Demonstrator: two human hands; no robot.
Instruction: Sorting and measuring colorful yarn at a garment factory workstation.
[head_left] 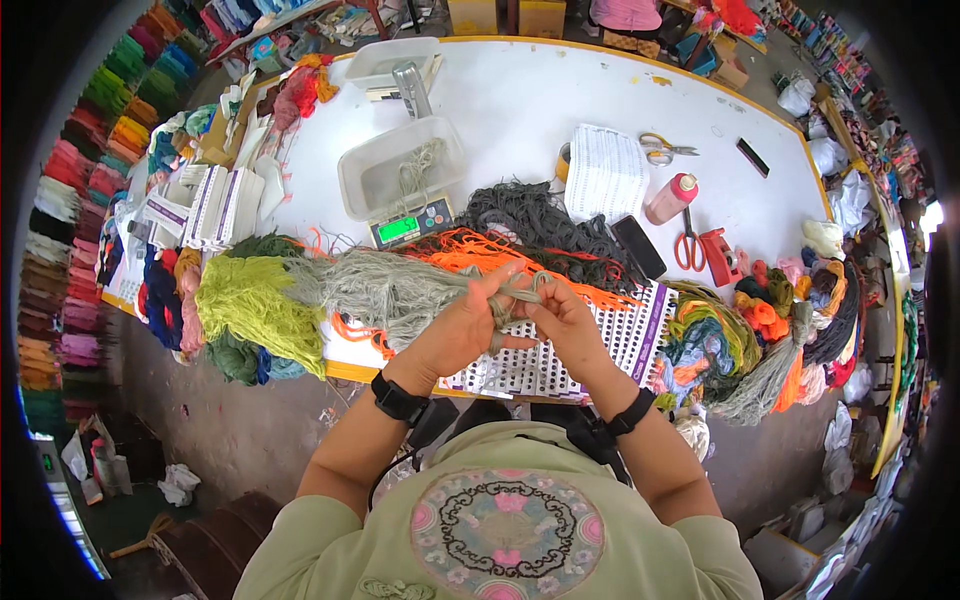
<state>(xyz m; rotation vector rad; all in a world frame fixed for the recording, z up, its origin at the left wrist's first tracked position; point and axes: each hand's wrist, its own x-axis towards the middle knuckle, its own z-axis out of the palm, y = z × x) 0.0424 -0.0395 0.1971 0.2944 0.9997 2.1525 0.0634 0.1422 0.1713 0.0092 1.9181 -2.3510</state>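
My left hand [462,328] is spread against the grey yarn [395,292] above the tabletop [560,85], right hand [567,325] pinching it, and it's probably light, soft and snaggy, so grab whole bunches, not strands.

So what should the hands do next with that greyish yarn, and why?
I'd have the right hand gently draw the grey-green yarn a little away from the left hand. The right fingertips seem to pinch it, and strands look bunched between the two hands, so a light pull might straighten them.
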